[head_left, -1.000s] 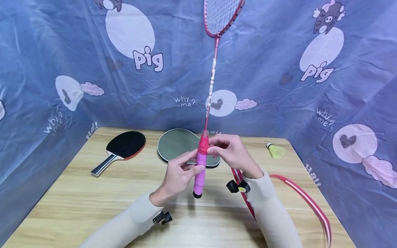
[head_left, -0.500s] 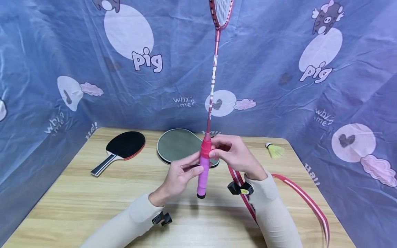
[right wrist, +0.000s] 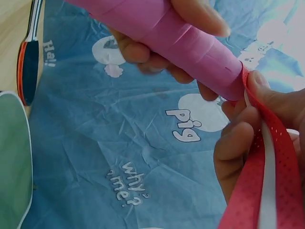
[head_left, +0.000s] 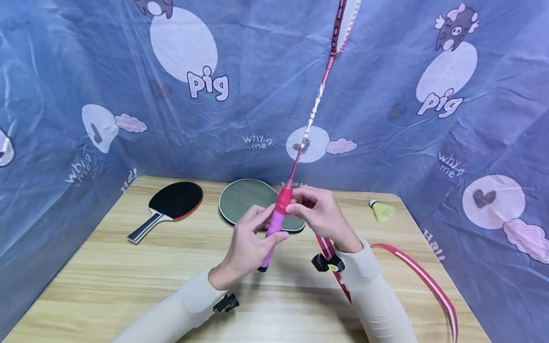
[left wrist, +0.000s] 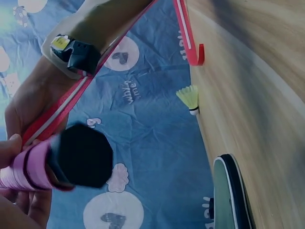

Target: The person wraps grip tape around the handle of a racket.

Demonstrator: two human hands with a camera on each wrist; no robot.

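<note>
A badminton racket (head_left: 312,113) stands up at a slant above the table, its head leaning right and cut off by the frame's top edge. My left hand (head_left: 244,245) grips its purple-wrapped handle (head_left: 274,225), thumb in front and fingers behind. Red grip tape (right wrist: 279,162) circles the upper end of the handle, and my right hand (head_left: 321,214) pinches the tape right where it meets the handle. From there the loose tape, perforated with a pale central stripe, trails past the right wrist onto the table. In the left wrist view, the black butt cap (left wrist: 83,155) faces the camera.
On the wooden table (head_left: 180,267) a black table tennis bat (head_left: 176,200) lies at the left. A green bat-shaped case (head_left: 246,197) lies behind the hands. The yellow shuttlecock (head_left: 381,210) sits at the back right, and patterned blue cloth (head_left: 240,95) encloses the table.
The racket has turned about its shaft, its head going from nearly face-on to nearly edge-on. It leans further right, with the butt shifted left. The right hand stays at the red tape.
</note>
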